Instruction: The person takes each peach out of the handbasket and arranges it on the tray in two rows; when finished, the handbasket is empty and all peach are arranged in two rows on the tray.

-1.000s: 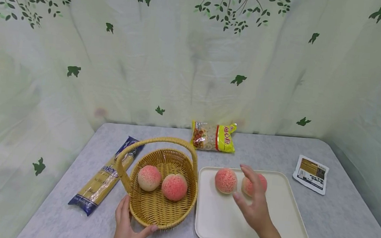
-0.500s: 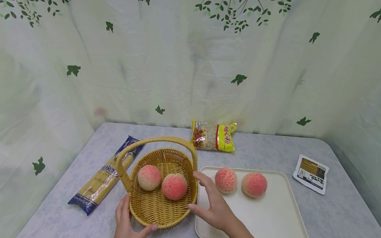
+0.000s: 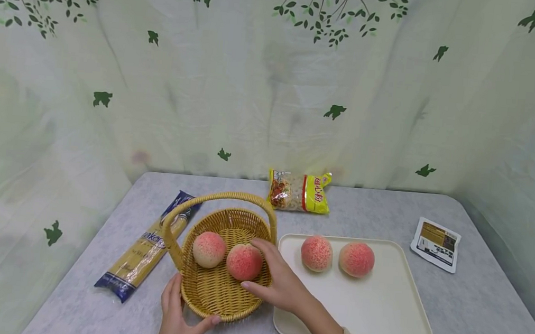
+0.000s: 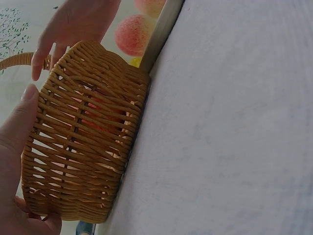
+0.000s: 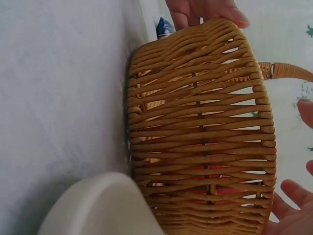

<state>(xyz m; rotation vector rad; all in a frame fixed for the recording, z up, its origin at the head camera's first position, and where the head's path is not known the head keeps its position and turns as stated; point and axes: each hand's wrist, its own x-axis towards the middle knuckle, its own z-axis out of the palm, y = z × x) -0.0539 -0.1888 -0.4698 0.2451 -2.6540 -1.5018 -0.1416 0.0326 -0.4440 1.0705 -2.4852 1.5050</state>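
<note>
In the head view, a round wicker basket point(image 3: 218, 295) with an arched handle stands left of centre. Two pink-and-cream peaches lie inside, a left peach point(image 3: 209, 250) and a right peach point(image 3: 243, 263). My left hand point(image 3: 178, 315) holds the basket's near-left side, thumb at the front rim. Over the basket's right rim reaches my right hand point(image 3: 281, 282), thumb and fingers spread beside the right peach; whether they touch it I cannot tell. From the left wrist, the woven basket wall point(image 4: 83, 137) hides most of the basket's contents.
Right of the basket lies a cream tray point(image 3: 364, 313) bearing two more peaches, one on the left point(image 3: 316, 253) and one on the right point(image 3: 357, 259). Around them are a pasta packet point(image 3: 140, 254), a yellow food bag point(image 3: 298, 192) and a white pouch point(image 3: 436, 244).
My right hand has moved left from above the tray, past the basket's rim, to the right peach inside. The left hand and the basket stay in place.
</note>
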